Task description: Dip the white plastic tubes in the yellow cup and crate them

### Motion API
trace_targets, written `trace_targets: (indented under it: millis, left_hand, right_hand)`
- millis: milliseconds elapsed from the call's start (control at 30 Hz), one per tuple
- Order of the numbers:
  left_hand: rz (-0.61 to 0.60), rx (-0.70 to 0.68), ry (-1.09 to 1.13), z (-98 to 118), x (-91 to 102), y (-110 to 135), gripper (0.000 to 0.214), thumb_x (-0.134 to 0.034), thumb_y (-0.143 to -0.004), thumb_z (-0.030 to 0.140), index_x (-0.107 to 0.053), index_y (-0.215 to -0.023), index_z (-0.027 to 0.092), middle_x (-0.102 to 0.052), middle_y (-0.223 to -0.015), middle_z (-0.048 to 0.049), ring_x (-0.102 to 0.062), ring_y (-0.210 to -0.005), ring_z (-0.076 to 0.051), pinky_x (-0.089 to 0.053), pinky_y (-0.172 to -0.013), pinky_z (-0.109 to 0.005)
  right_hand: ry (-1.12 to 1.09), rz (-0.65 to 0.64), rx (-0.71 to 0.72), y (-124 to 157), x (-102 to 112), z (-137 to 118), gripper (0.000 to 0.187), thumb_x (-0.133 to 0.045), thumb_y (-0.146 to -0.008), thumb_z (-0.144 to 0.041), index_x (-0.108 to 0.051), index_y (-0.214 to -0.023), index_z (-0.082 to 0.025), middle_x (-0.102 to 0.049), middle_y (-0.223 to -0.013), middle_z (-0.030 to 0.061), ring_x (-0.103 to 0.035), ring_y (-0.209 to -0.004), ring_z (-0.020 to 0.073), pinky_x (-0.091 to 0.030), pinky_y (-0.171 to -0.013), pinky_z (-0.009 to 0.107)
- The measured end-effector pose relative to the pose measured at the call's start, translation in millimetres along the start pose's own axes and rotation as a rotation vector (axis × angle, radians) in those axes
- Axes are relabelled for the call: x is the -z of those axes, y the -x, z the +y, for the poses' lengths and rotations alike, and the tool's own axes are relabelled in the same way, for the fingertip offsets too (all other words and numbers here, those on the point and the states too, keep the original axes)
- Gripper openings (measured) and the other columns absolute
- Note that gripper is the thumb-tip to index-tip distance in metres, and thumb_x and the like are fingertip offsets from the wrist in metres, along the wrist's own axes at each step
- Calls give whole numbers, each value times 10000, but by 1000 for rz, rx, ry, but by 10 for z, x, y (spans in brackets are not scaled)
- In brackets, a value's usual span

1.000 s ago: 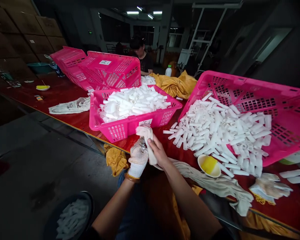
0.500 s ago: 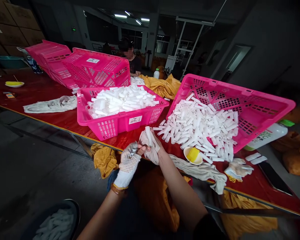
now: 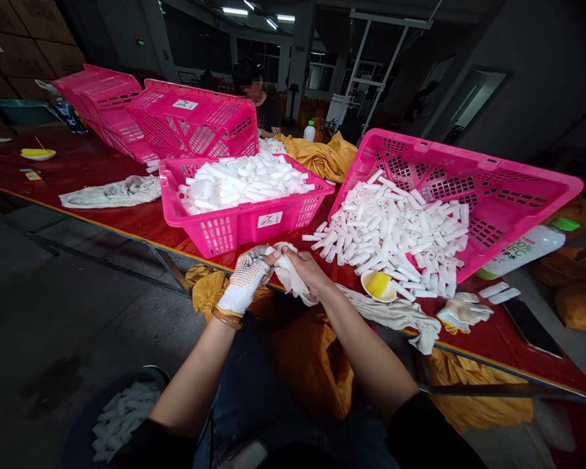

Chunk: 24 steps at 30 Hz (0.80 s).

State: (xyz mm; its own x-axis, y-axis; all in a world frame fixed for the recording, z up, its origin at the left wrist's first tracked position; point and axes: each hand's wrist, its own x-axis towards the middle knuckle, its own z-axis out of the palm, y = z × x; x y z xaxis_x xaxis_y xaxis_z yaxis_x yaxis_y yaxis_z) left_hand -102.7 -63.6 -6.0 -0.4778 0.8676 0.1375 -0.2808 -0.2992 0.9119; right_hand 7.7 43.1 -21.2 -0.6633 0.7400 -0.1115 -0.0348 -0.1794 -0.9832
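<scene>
Rag: a white rag sits bunched between both hands, just above the front edge of the worktop; anything inside it is hidden.
Left hand: the left hand, in a dotted glove, has its fingers closed on the rag.
Right hand: the bare right hand has its fingers clenched round the rag.
Tubes: white tubes lie loose in a tilted pink crate; a front crate is heaped with more.
Progress: many tubes appear left in the crates, with a smaller lot in a dark tub on the floor.
Nearby: a spare glove and a yellow-stained cup lie on the worktop.
</scene>
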Motion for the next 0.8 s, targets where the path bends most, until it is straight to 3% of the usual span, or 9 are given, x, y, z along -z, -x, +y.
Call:
trace_targets:
  millis: [167, 300, 400, 533, 633, 733, 800]
  left_hand:
    - [190, 28, 199, -168, 1, -41, 362, -872, -736, 371, -562, -683, 191, -502, -551, 75, -354, -400, -42, -240, -385, -189]
    - [337, 77, 575, -193, 87, -61, 370, -807, -830, 288, -465, -715, 203, -443, -573, 101, -335, -399, -17, -244, -373, -154]
    - [270, 161, 812, -128, 161, 15, 331, -752, -908, 218, -476, -728, 183, -441, -594, 94, -346, -409, 3, -264, -374, -127]
    - [175, 217, 814, -13, 211, 136, 315, -748, -908, 215, -492, -730, 174, -454, -608, 86, -361, -414, 8, -277, -366, -114]
    - [153, 196, 625, 2, 142, 231, 350, -854, -792, 245, -517, -728, 177, -491, -606, 83, -374, -412, -3, -291, -364, -124]
    - [59, 188, 345, -112, -92, 403, 390, -930, -690, 330, -574, -725, 174, -518, -571, 73, -382, -392, -25, -265, -349, -155]
    - [-43, 228, 180, -263, -291, 565, 393, -935, -688, 411, -638, -754, 162, -493, -527, 72, -369, -386, -33, -250, -363, -163]
  right_hand:
    - [-96, 93, 107, -64, -170, 164, 541, -802, -741, -714, -728, -802, -182, -697, -644, 5, -630, -584, 165, -488, -546, 281]
    - [-222, 203, 108, -109, -137, 175, 609, -806, -681, -768, -683, -871, -203, -691, -691, 7, -647, -644, 189, -521, -586, 306]
    - [-10, 192, 154, -193, -48, 82, 584, -741, -740, -791, -646, -864, -228, -671, -709, 1, -646, -689, 202, -529, -631, 320]
    - [444, 87, 237, -227, 65, -176, 404, -846, -767, -550, -613, -650, -242, -647, -677, 25, -674, -870, 278, -520, -863, 396]
    - [531, 109, 320, 58, 163, -321, 341, -742, -885, -488, -665, -678, -228, -673, -726, 51, -678, -943, 296, -478, -955, 423]
    - [491, -24, 405, 647, 312, -278, 326, -644, -953, -507, -765, -1085, -234, -759, -986, 47, -695, -976, 270, -498, -913, 392]
    - [446, -137, 353, 1109, 473, -133, 376, -687, -932, -511, -746, -1188, -243, -757, -1024, 35, -688, -908, 236, -507, -829, 343]
